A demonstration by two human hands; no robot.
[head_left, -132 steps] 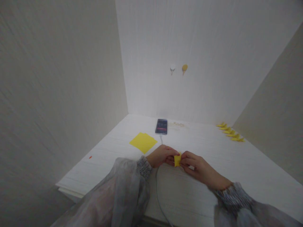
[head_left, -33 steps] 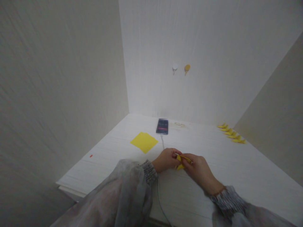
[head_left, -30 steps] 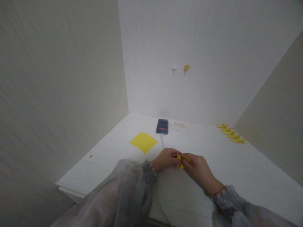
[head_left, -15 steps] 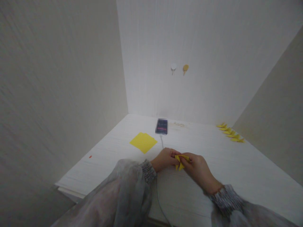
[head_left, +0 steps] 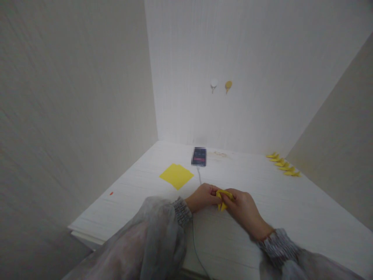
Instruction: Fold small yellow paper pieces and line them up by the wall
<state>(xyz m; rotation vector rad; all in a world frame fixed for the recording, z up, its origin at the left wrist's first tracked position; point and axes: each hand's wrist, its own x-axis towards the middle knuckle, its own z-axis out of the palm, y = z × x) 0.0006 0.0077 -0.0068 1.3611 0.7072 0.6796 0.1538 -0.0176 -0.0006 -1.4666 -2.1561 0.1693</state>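
Between my two hands is a small piece of folded yellow paper, held above the near middle of the white table. My left hand pinches its left side with thumb and fingers. On the other side, my right hand grips it, thumb toward me. Fingers cover part of the folds, so the exact shape is hard to make out. Flat yellow paper sheets lie on the table left of my hands. Several folded yellow paper pieces stand in a row at the far right.
A phone, blurred, lies near the back wall, and its white cable runs under my left wrist toward the front edge. A small red scrap is at the left. Two hooks hang on the back wall. Walls enclose both sides.
The folded paper's lower points have shifted closer together between my fingers. Both hands stay in nearly the same place.
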